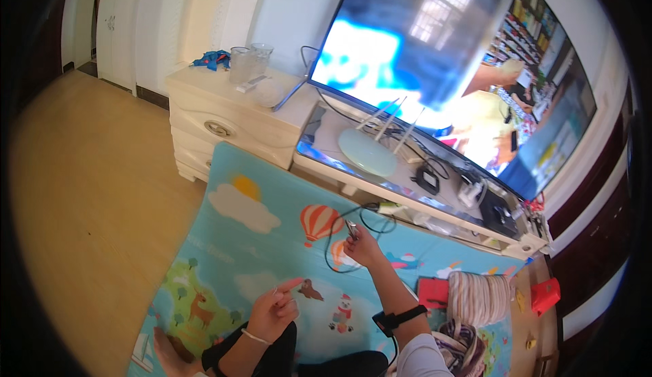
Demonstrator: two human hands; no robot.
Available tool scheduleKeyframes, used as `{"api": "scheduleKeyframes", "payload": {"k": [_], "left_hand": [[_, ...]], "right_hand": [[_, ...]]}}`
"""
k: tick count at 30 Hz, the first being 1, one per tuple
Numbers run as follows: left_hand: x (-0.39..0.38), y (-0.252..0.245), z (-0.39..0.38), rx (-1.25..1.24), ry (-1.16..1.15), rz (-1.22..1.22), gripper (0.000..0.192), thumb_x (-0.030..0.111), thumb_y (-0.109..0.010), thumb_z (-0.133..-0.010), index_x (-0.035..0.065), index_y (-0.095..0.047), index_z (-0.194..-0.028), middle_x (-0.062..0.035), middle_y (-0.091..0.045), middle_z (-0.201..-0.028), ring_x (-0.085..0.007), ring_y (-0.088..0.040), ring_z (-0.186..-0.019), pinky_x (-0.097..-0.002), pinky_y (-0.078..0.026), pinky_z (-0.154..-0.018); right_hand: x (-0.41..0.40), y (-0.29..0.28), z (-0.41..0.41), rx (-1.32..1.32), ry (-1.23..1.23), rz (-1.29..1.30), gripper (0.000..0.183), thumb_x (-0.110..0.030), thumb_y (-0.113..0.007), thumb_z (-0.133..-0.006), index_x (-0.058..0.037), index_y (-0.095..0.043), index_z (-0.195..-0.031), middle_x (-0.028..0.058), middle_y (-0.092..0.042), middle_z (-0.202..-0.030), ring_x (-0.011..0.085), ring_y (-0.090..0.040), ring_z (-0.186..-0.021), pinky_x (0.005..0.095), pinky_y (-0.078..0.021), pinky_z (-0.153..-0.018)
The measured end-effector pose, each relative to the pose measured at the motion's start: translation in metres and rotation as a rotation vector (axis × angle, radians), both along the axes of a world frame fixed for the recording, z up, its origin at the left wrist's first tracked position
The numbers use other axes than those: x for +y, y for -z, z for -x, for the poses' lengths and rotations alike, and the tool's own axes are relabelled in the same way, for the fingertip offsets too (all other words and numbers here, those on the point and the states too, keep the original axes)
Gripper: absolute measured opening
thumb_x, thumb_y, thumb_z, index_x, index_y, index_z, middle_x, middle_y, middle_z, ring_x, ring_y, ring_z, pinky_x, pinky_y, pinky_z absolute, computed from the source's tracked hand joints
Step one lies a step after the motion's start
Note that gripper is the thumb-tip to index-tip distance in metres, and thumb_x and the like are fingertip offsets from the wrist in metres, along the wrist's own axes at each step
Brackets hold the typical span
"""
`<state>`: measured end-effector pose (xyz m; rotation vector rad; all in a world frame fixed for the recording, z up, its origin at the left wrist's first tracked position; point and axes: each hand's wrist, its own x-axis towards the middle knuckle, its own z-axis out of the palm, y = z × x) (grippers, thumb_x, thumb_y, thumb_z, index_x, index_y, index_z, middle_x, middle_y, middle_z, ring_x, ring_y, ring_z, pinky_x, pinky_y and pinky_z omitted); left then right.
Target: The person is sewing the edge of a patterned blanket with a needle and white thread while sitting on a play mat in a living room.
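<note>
My right hand [361, 246] is raised over the play mat [285, 247], its fingers closed around a small shiny metal nail clipper [352, 230]. The clipper's end sticks out past the fingers towards the TV stand. Lower and to the left, my left hand [275, 308] has its index finger stretched out and the other fingers curled, with nothing visible in it. A pale bangle [256, 337] circles the left wrist. On my right forearm sits a black strap with a small device [389, 321]. My bare foot [170, 349] rests on the mat at the lower left.
Behind the mat stands a TV stand [326, 168] bearing a router [368, 151], cables and adapters under a lit television [397, 46]. Drinking glasses [240, 65] top the drawer cabinet [239, 132]. A black cable [328, 247] loops beside my right hand. A striped cushion [479, 298] lies right.
</note>
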<state>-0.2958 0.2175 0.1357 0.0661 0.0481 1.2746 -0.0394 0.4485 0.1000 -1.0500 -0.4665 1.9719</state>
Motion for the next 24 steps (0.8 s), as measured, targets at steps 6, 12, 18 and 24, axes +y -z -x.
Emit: {"api": "scheduleKeyframes", "payload": {"k": [6, 12, 18, 24], "left_hand": [[0.071, 0.017, 0.013, 0.091, -0.067, 0.027, 0.045, 0.012, -0.048, -0.086, -0.006, -0.046, -0.127, 0.0028, -0.035, -0.067, -0.0071, -0.032, -0.054, -0.0216, -0.028, -0.048], [0.058, 0.038, 0.011, 0.177, -0.067, 0.127, 0.038, 0.015, -0.049, -0.089, -0.0049, -0.05, -0.122, 0.0032, -0.035, -0.067, -0.0067, -0.031, -0.053, -0.0215, -0.027, -0.047], [0.026, 0.053, -0.012, 0.176, -0.028, 0.13, 0.039, 0.021, -0.047, -0.093, -0.0049, -0.05, -0.122, 0.0038, -0.035, -0.067, -0.0063, -0.031, -0.054, -0.0211, -0.026, -0.047], [0.017, 0.048, -0.004, 0.168, 0.032, 0.066, 0.039, 0.022, -0.044, -0.094, -0.004, -0.049, -0.123, 0.0037, -0.034, -0.067, -0.0068, -0.031, -0.053, -0.0211, -0.026, -0.047]], "right_hand": [[0.099, 0.037, 0.071, 0.045, 0.124, -0.145, 0.032, -0.042, -0.052, -0.089, -0.0108, -0.047, -0.085, 0.0047, -0.046, -0.068, 0.0187, -0.046, -0.061, 0.0308, -0.0425, -0.058], [0.095, 0.046, 0.069, -0.17, 0.056, -0.32, 0.033, -0.044, -0.048, -0.09, -0.013, -0.04, -0.082, 0.0037, -0.044, -0.067, 0.0161, -0.043, -0.058, 0.0282, -0.0378, -0.051], [0.077, 0.013, 0.062, -0.012, 0.164, -0.198, 0.033, -0.045, -0.044, -0.09, -0.0143, -0.039, -0.083, 0.0011, -0.035, -0.064, 0.0128, -0.035, -0.054, 0.025, -0.0311, -0.046], [0.075, -0.005, 0.024, 0.096, 0.418, -0.08, 0.037, -0.048, -0.051, -0.088, -0.0155, -0.034, -0.088, -0.0002, -0.031, -0.061, 0.0119, -0.031, -0.048, 0.0247, -0.0272, -0.042]]}}
